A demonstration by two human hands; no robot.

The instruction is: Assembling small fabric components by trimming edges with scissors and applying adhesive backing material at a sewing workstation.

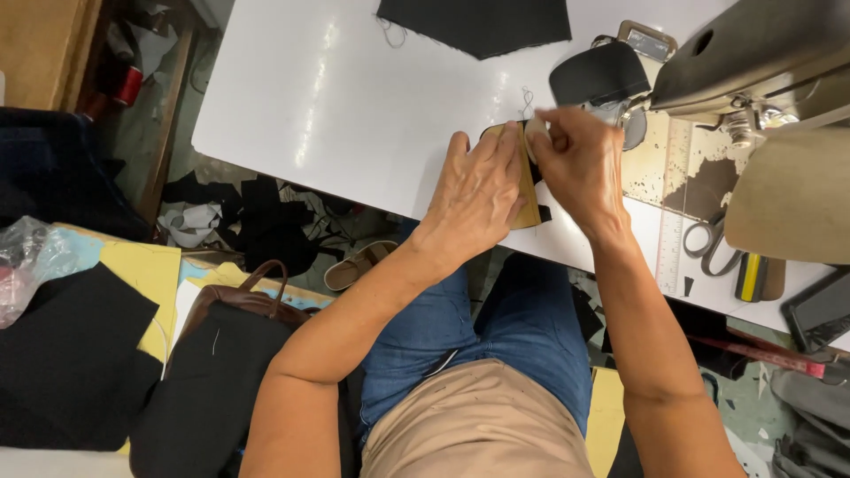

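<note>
Two hands at the white table's [336, 106] near edge, left hand [474, 190] spread flat, pressing down a tan cardboard template [529, 202] over a small black fabric piece [544, 213], right hand [580, 159] just beside, fingers pinched shut on a pale chalk bit [536, 129], scissors [713, 241] further right by the sewing machine [753, 53]

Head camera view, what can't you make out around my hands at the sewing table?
- Tan card pattern: mostly covered by the left hand.
- White piece in the right hand: blurred, kind unclear.
- Sewing machine: cut off by the top and right edges.
- Scissors: blades hidden under the machine's tan part.
</note>
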